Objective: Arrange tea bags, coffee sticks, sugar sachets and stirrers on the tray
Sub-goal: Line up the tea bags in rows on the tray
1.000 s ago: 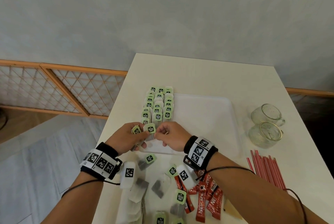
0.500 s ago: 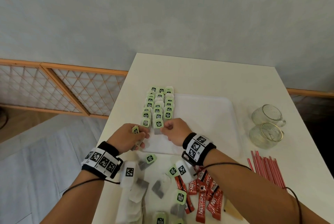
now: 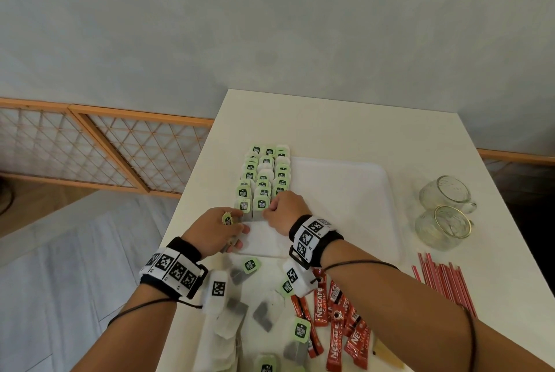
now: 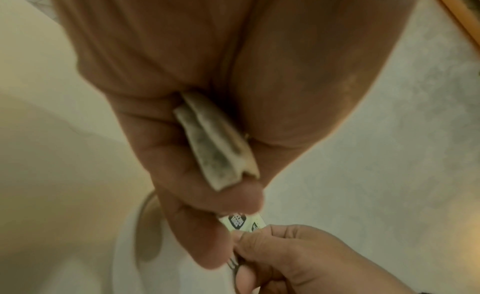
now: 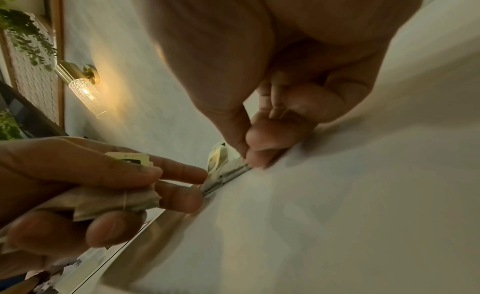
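Head view: tea bag sits at near end of middle row on tray; your right hand pinches it; seat it flush.
Left wrist: left hand curls round spare bags; keep them clamped.
Right wrist: fingertips pinched at tray surface; release gently.

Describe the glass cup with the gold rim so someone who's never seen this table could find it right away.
Start at the white rectangular tray in the middle of the white table; off its right edge lie two clear textured glass cups. The gold-rimmed glass cup is the nearer one, just beyond the bundle of red stirrers. The plain-rimmed glass cup behind it has no gold band.
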Demonstrator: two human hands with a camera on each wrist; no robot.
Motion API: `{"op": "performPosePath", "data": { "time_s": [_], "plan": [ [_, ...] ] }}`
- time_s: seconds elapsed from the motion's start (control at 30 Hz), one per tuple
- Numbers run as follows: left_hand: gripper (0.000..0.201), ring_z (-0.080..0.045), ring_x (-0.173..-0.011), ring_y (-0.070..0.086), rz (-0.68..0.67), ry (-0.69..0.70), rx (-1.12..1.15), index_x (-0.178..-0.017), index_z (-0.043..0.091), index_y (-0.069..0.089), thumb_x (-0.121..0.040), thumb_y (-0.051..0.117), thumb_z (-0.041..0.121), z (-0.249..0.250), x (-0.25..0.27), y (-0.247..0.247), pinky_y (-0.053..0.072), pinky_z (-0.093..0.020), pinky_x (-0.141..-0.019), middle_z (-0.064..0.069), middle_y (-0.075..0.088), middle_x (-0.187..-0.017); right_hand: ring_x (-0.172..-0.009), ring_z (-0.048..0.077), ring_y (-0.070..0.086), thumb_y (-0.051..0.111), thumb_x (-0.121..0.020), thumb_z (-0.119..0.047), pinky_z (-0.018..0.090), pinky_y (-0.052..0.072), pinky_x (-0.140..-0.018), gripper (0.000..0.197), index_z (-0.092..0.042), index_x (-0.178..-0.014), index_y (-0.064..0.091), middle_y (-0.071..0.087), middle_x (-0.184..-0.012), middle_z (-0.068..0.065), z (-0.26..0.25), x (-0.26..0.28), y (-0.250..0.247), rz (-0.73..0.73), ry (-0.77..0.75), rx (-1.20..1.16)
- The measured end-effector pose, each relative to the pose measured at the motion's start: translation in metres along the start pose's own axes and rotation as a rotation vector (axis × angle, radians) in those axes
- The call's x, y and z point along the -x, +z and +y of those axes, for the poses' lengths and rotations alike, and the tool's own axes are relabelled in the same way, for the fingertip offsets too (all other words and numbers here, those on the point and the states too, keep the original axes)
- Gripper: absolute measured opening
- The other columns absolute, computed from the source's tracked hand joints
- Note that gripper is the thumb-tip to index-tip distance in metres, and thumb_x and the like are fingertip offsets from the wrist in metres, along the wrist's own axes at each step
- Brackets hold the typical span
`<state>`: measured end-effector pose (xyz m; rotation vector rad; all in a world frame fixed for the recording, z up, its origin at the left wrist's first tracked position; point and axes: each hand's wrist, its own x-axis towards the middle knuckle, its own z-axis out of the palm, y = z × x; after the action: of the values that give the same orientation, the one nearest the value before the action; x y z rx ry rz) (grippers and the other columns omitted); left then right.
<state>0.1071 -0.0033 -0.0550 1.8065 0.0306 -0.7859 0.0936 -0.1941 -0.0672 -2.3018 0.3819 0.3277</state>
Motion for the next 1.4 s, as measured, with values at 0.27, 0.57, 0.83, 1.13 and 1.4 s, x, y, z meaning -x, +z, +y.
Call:
{"op": "performPosePath", "data": {
  "time_s": [0.27, 0.57, 0.83, 1.13, 1.4],
  "plan": [
    [0.041, -0.019, -0.067, 0.066, -0.094, 0.080, -0.129, -0.129, 0.010, 0.055, -0.092, 0.059, -0.006, 0.003, 0.005, -0.003, 0.042, -0.026, -0.043, -0.009, 0.075, -0.102, -0.077, 0.029, 0.072, 0.067, -0.088, -0.032, 0.044, 0.061, -0.074, 0.025, -0.022, -0.071, 0.051, 0.074, -0.081, 0.009, 0.002, 0.004, 0.000, 0.004, -0.013, -0.071],
    [0.051, -0.004, -0.051, 0.060, -0.264, 0.198, -0.210, -0.139, 0.028, 0.040, -0.097, 0.063, 0.010, 0.022, 0.025, 0.011, 0.044, -0.022, -0.045, 0.003, 0.072, -0.079, -0.054, 0.005, 0.056, 0.066, -0.097, -0.033, 0.016, 0.044, -0.053, 0.021, -0.016, -0.109, 0.067, 0.068, -0.070, 0.001, 0.000, 0.028, -0.006, -0.268, -0.249, -0.283],
    [0.015, -0.016, -0.067, 0.064, -0.173, 0.169, -0.214, -0.111, 0.016, 0.061, -0.100, 0.060, 0.026, 0.012, 0.015, 0.018, 0.045, -0.028, -0.045, -0.006, 0.073, -0.100, -0.049, 0.003, 0.050, 0.066, -0.098, -0.022, 0.022, 0.046, -0.056, 0.009, -0.016, -0.091, 0.067, 0.060, -0.072, -0.006, 0.008, 0.027, -0.015, -0.134, -0.248, -0.389],
    [0.024, -0.018, -0.062, 0.064, -0.085, 0.181, -0.237, -0.088, 0.007, 0.062, -0.101, 0.058, 0.026, 0.005, 0.010, 0.023, 0.044, -0.027, -0.043, -0.010, 0.074, -0.092, -0.050, 0.008, 0.053, 0.062, -0.099, -0.039, 0.023, 0.043, -0.056, 0.029, -0.021, -0.075, 0.060, 0.059, -0.064, -0.003, 0.023, 0.033, -0.014, -0.181, -0.220, -0.263],
    [0.006, -0.015, -0.054, 0.060, -0.047, 0.081, -0.150, -0.099, 0.008, 0.061, -0.094, 0.063, 0.005, 0.004, 0.010, 0.028, 0.040, -0.024, -0.039, -0.011, 0.067, -0.086, -0.057, 0.015, 0.052, 0.067, -0.095, -0.038, 0.030, 0.046, -0.062, 0.044, 0.002, -0.078, 0.062, 0.055, -0.063, 0.002, 0.036, 0.019, -0.024, -0.084, -0.132, -0.125]
  ]
}}
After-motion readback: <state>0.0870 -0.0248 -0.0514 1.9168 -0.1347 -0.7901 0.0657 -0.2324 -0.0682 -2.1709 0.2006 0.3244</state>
